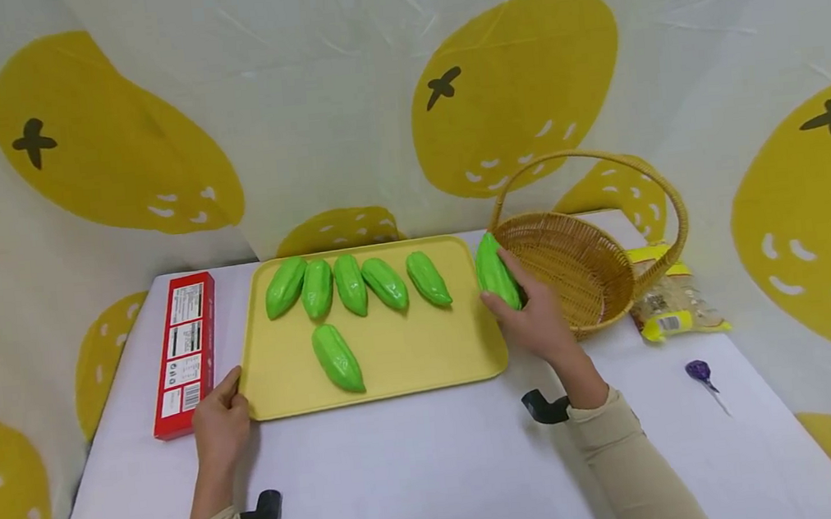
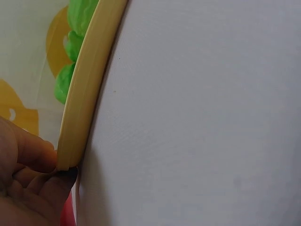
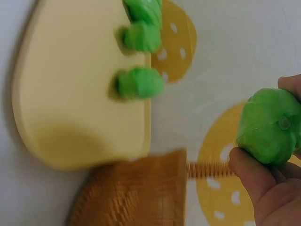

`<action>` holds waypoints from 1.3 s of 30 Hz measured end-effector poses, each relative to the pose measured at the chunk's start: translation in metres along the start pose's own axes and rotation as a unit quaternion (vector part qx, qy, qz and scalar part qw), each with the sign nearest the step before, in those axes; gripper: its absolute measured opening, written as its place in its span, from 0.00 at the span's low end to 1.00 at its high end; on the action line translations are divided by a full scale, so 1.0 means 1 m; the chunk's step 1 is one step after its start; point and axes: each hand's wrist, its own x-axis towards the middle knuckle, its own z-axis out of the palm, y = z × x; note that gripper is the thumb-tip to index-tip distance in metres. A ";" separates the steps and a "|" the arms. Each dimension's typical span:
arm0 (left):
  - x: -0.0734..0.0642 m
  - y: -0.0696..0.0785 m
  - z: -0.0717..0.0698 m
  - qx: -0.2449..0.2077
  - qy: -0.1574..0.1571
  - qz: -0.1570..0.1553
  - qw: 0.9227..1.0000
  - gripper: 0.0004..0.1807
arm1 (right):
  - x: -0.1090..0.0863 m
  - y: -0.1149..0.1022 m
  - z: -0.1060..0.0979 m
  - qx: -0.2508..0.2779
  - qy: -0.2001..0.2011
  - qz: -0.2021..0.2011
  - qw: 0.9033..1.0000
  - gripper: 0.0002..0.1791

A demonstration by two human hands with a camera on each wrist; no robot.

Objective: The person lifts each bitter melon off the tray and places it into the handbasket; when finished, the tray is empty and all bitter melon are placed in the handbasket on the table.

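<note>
We count seven green fruits (image 1: 338, 359), six around mid-frame and one farther right; one yellow tray (image 1: 423, 345) at the centre; one red box (image 1: 185, 355) on the left; one basket (image 1: 552, 260), one lollipop (image 1: 699, 371) and at least one packet (image 1: 675, 307) towards the right; two hands, a left hand (image 1: 220, 422) and a right hand (image 1: 538, 317).

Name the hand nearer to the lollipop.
Right: the right hand, holding a green fruit by the basket, is left of the lollipop; the left hand is farther left, gripping the tray at one corner.
</note>
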 end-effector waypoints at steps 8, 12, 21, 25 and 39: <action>-0.001 0.001 -0.001 -0.006 -0.007 -0.015 1.000 0.28 | 0.008 0.021 -0.031 -0.011 0.052 0.076 0.996 0.42; -0.002 0.001 -0.001 -0.007 -0.004 -0.018 1.000 0.28 | 0.011 0.028 -0.030 -0.016 0.071 0.091 0.993 0.44; -0.004 0.001 -0.002 -0.007 -0.003 -0.017 1.000 0.28 | 0.028 0.040 -0.017 0.021 0.074 0.139 0.987 0.46; -0.004 0.001 -0.001 -0.009 -0.003 -0.014 1.000 0.28 | 0.036 0.041 -0.015 0.028 0.061 0.157 0.985 0.49; -0.002 -0.003 0.001 -0.029 0.002 -0.006 1.000 0.28 | 0.067 0.056 -0.008 0.038 0.005 0.223 0.974 0.48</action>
